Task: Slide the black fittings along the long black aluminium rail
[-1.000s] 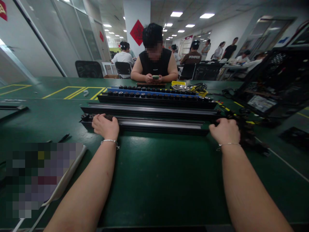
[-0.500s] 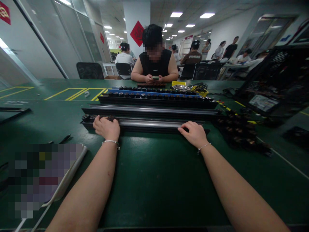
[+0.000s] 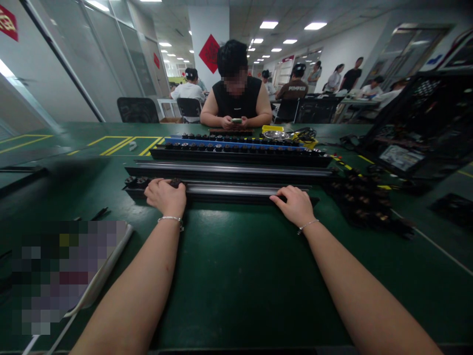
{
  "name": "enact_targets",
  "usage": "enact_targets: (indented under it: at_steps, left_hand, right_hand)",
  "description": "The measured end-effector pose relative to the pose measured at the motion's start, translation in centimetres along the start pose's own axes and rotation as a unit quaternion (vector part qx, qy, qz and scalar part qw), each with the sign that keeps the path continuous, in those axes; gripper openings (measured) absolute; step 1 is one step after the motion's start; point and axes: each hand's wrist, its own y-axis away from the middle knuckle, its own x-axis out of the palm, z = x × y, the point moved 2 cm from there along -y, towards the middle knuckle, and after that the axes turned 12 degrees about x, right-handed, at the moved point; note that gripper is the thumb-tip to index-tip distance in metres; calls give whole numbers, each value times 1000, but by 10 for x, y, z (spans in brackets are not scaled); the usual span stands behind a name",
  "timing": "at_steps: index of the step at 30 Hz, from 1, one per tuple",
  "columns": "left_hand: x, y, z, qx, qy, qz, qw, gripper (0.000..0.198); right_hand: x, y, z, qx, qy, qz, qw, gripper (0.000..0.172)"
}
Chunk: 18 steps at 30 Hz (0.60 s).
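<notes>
A long black rail [image 3: 229, 199] with a shiny grey channel lies crosswise in front of me. Small black round-topped parts [image 3: 135, 182] stand in a row at its left end. My left hand [image 3: 166, 197] is closed at that row, its fingers around a small black part [image 3: 176, 183] on the rail; the fingertips are partly hidden behind the hand. Near the rail's right end, my right hand [image 3: 295, 203] has its thumb and fingers curled over the edge, gripping it.
Behind lie a second grey-channelled rail [image 3: 229, 169] and a rail filled with black parts [image 3: 240, 153]. A dark heap of parts [image 3: 365, 202] sits right, by an open black case [image 3: 402, 128]. A blurred-out sheet [image 3: 74, 271] lies left. Across the green table [image 3: 236, 276] a person [image 3: 236, 98] holds a phone.
My left hand has slid slightly to the right along the rail with the small black part. The right hand has moved slightly left and still grips the rail.
</notes>
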Motion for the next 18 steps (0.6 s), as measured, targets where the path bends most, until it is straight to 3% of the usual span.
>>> enact_targets:
  at_steps: [18]
  left_hand:
    - [3, 0, -10, 8, -13, 75, 997, 36]
  right_hand:
    - [1, 0, -1, -12, -23, -13, 1000, 27]
